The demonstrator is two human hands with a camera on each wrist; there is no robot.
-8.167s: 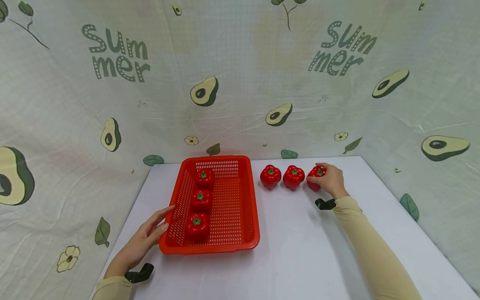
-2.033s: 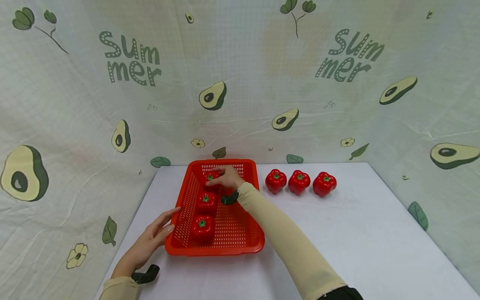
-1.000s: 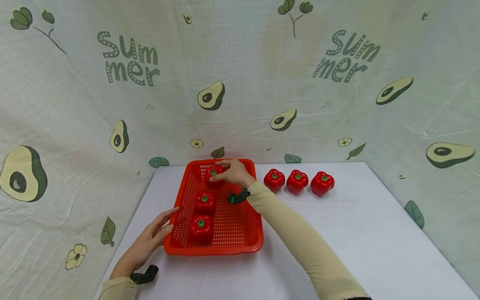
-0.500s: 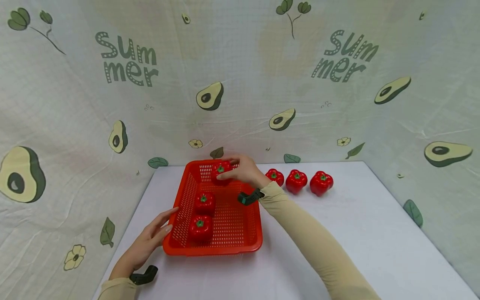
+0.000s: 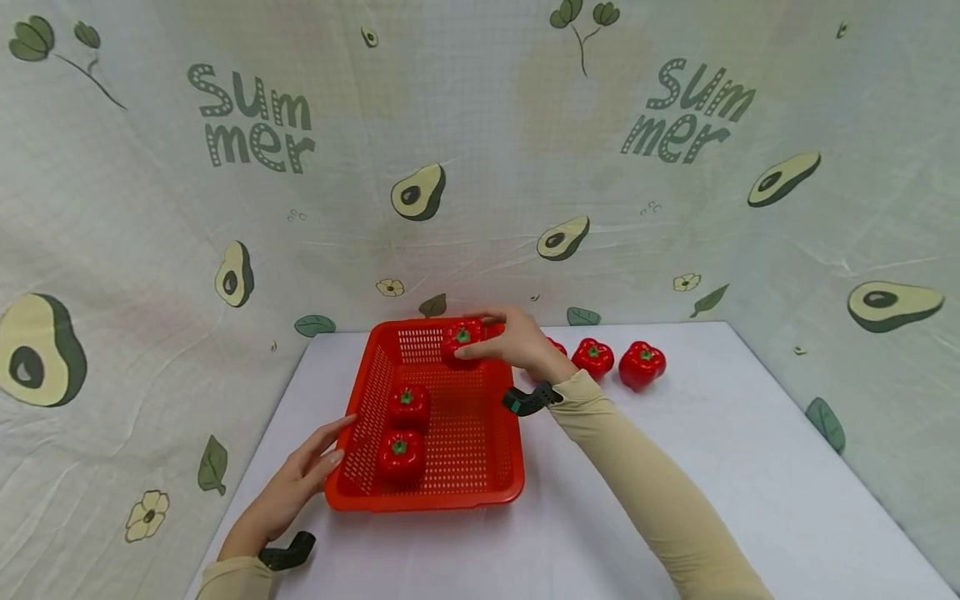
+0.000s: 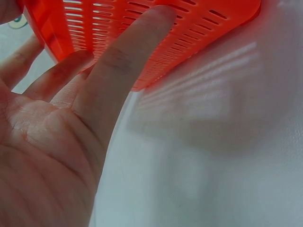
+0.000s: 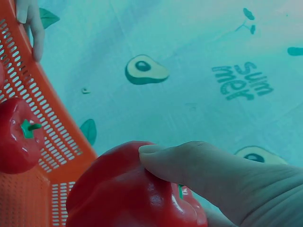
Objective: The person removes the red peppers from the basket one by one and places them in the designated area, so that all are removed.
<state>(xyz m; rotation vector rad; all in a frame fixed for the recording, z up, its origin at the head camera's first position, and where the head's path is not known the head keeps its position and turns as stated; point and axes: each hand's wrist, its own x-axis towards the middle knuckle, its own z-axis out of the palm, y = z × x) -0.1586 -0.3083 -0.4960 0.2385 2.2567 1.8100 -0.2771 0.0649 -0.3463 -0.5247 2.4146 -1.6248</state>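
With thumb and fingers my right hand [image 5: 521, 343] holds a red bell pepper [image 5: 459, 340] over the back right part of the red basket [image 5: 427, 507]. In the right wrist view the thumb presses the side of this bell pepper [image 7: 125, 194], near its green stem. Two more bell peppers, a middle one [image 5: 409, 407] and a front one [image 5: 401, 458], sit along the basket's left side. My left hand [image 5: 288, 483] touches the basket's left side with its fingers extended. In the left wrist view, one straight digit of that hand [image 6: 42, 142] lies against the slotted wall [image 6: 189, 28].
Right of the basket on the white table [image 5: 600, 517], three bell peppers stand in a row: a partly hidden one behind my right hand, a middle one [image 5: 592, 358] and a right one [image 5: 642, 365]. A printed cloth [image 5: 480, 167] hangs behind.
My right hand has lifted the back bell pepper from the basket's left side and carried it right, toward the back right rim. My left hand stays at the basket.
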